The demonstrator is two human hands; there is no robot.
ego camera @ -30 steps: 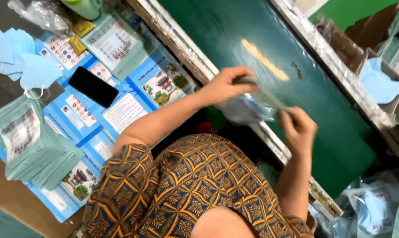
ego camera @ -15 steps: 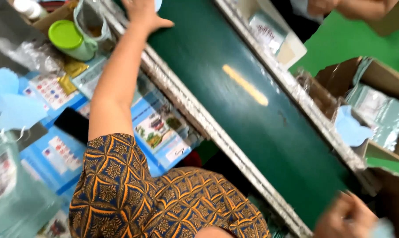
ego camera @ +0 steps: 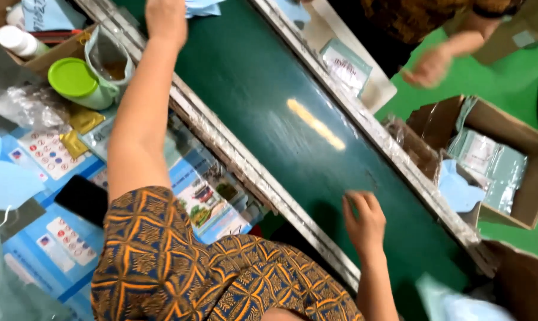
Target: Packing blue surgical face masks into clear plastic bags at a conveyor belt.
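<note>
Green conveyor belt, running diagonally; left hand on blue masks.

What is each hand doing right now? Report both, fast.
Left hand: stretched far up the green conveyor belt, at the blue sheets; grip cannot be told.
Right hand: open, empty, over the belt.
</note>
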